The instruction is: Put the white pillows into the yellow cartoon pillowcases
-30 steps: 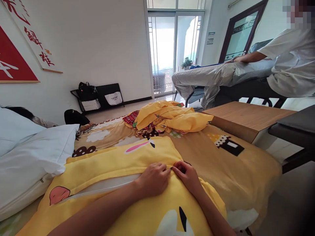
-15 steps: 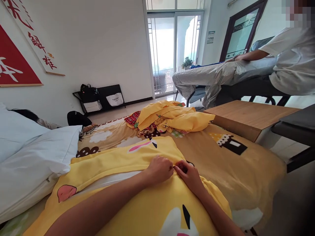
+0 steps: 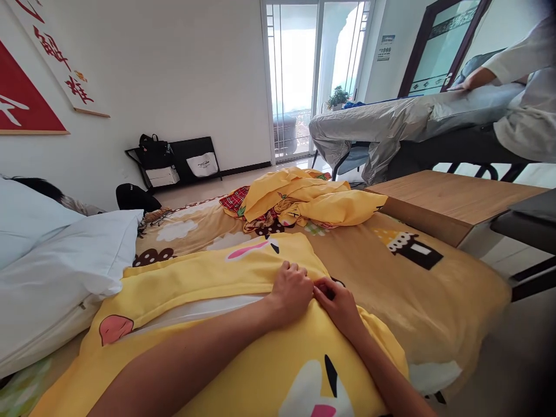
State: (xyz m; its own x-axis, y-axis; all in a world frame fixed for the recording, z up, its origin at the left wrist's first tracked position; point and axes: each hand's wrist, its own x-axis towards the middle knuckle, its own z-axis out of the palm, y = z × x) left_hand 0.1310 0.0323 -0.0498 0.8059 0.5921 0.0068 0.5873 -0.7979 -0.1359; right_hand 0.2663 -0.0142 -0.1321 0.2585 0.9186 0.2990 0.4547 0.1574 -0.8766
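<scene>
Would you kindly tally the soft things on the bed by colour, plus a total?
Yellow: 2, the pillowcase under the left hand and right hand, and the crumpled yellow cover.
White: 2, the near pillow and the pillow behind it.
Total: 4.

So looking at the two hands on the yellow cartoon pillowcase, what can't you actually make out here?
Head view only:
- What the left hand and right hand pinch on the yellow cartoon pillowcase: hidden by fingertips.
- White pillow insert: mostly covered by fabric.
- Seated person: cut off by the frame's right edge.
</scene>
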